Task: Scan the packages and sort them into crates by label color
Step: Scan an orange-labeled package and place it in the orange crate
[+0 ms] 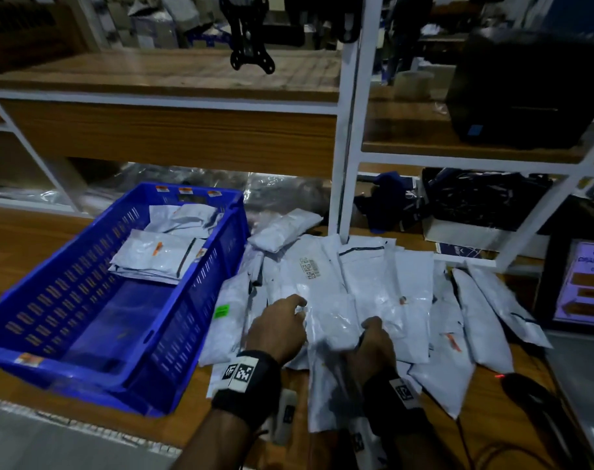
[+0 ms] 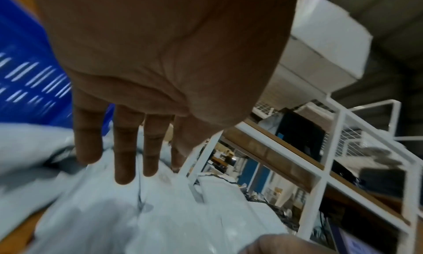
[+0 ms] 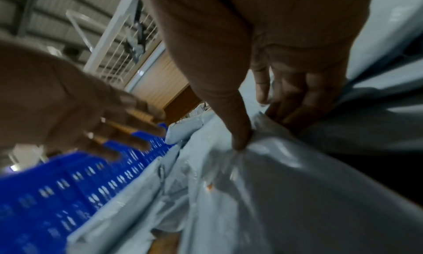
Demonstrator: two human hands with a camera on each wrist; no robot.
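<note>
A heap of white poly-bag packages point(image 1: 366, 266) covers the wooden table. My right hand point(image 1: 373, 334) grips the edge of one white package point(image 1: 332, 330) on top of the heap; in the right wrist view thumb and fingers point(image 3: 242, 136) pinch its crinkled plastic point(image 3: 274, 185). To the left of it, my left hand point(image 1: 297, 308) reaches with straight fingers point(image 2: 124, 158) over the bags point(image 2: 160, 212) and holds nothing. The blue crate point(image 1: 200, 300) stands at the left and holds a few orange-labelled packages point(image 1: 160, 256). One bag beside the crate bears a green label point(image 1: 222, 312).
A black handheld scanner point(image 1: 526, 391) with a red light lies at the right front. A lit screen point(image 1: 583, 283) stands at the far right. White shelf posts point(image 1: 348, 147) and wooden shelves rise behind the heap. The crate wall point(image 3: 68, 194) is close on the left.
</note>
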